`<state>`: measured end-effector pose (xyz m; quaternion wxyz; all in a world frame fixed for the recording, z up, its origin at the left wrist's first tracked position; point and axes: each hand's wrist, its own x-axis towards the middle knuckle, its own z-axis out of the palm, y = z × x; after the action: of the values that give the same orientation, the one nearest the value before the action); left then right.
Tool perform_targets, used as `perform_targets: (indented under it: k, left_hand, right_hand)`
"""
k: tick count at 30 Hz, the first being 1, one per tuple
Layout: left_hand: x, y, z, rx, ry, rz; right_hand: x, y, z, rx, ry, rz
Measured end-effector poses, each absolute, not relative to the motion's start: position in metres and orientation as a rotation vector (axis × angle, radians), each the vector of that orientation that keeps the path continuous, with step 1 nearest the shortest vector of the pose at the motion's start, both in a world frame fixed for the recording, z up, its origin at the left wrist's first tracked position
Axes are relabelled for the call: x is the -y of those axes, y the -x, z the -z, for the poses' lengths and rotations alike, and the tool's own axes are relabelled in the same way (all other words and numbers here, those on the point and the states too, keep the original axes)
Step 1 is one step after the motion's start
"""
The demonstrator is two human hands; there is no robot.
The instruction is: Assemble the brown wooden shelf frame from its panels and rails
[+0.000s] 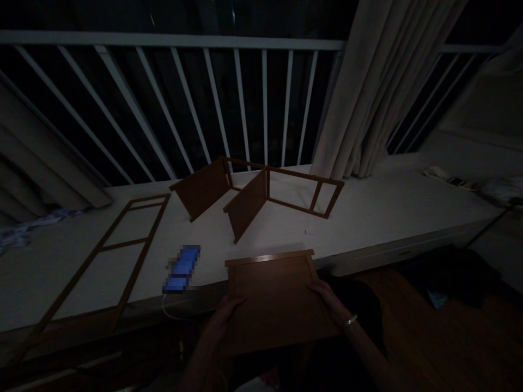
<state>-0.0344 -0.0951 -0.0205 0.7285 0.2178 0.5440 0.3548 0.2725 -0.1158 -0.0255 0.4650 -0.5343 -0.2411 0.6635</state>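
Between my two hands is a brown wooden shelf panel (pixel 273 296), held level over my lap with its raised far rail close to the ledge edge. My left hand (pixel 229 313) grips the panel's left side, thumb on top. On the right side, my right hand (pixel 327 299) holds it the same way, a bracelet at the wrist. Beyond it, a wooden side frame (pixel 294 204) lies along the ledge with two shelf panels (pixel 247 202) joined to it and standing up. A second, ladder-like wooden frame (pixel 122 245) lies at the left, overhanging the ledge.
The pale window ledge (pixel 376 212) runs across in front of me. A phone (pixel 182 269), blurred, with a white cable lies near its edge. White railings (pixel 241 103) and a curtain (pixel 359 87) stand behind. Cloth (pixel 36 226) lies at far left; a dark pile (pixel 449 277) sits on the floor at right.
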Motion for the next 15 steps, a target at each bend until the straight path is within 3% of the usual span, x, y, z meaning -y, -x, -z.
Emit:
perform_targets:
  k: [15]
  left_hand:
    - [0.094, 0.034, 0.016, -1.297, -0.695, -0.782]
  right_hand:
    - [0.118, -0.269, 0.027, 0.615, 1.315, -1.587]
